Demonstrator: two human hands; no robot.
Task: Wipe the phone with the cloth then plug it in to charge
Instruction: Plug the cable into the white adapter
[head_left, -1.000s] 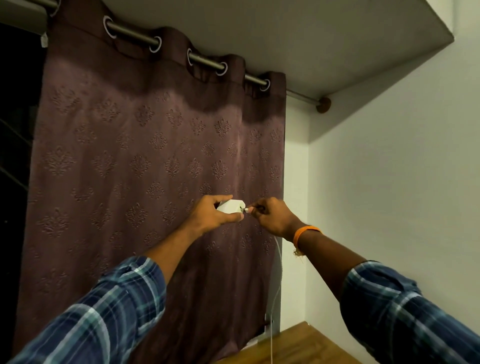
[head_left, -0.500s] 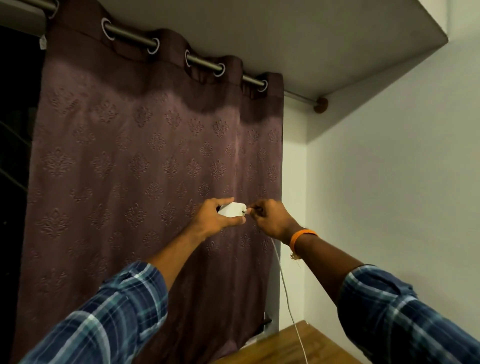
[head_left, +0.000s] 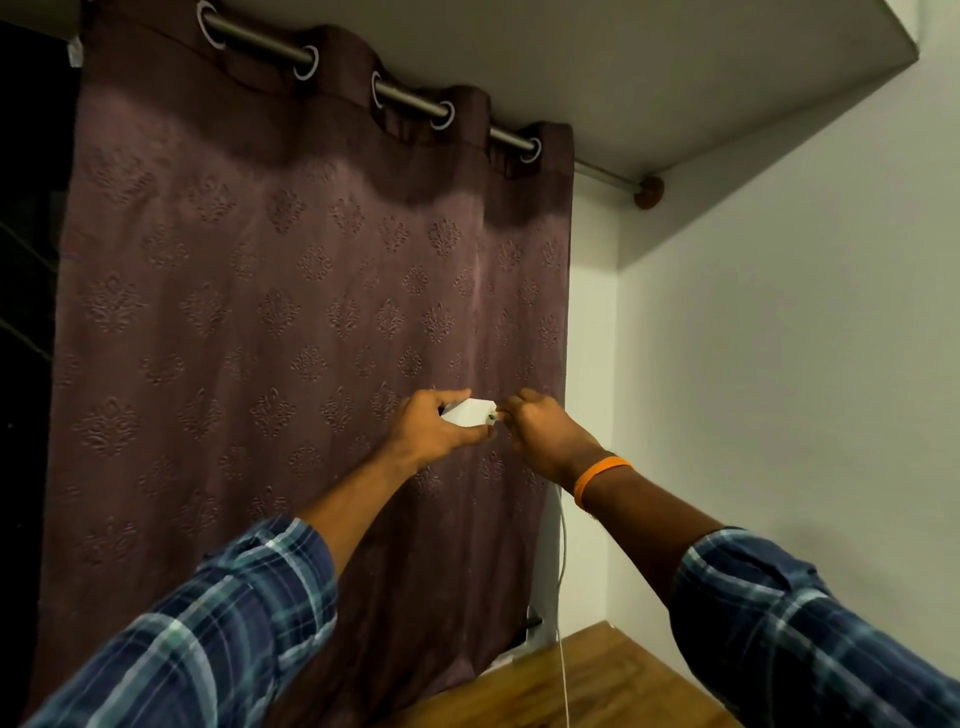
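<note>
Left hand (head_left: 434, 434) clamped the white charger block (head_left: 470, 414) steady w/ its port facing right, so right hand (head_left: 540, 434) could pinch the cable (head_left: 562, 561) end in.

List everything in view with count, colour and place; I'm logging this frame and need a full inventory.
charger block: one, white, held up in front of the curtain
cable: one, white, hangs from the right hand down past the wooden surface
curtain: one, dark purple-brown with embossed pattern, left and centre
curtain rod: one, grey metal, along the top, ending in a brown knob at the wall
wall: pale, right side
wooden surface: one, brown, bottom right
wristband: one, orange, on the right wrist
sleeves: two, blue plaid, bottom corners
left hand: grips the charger block
right hand: pinches the cable's end at the block's port
</note>
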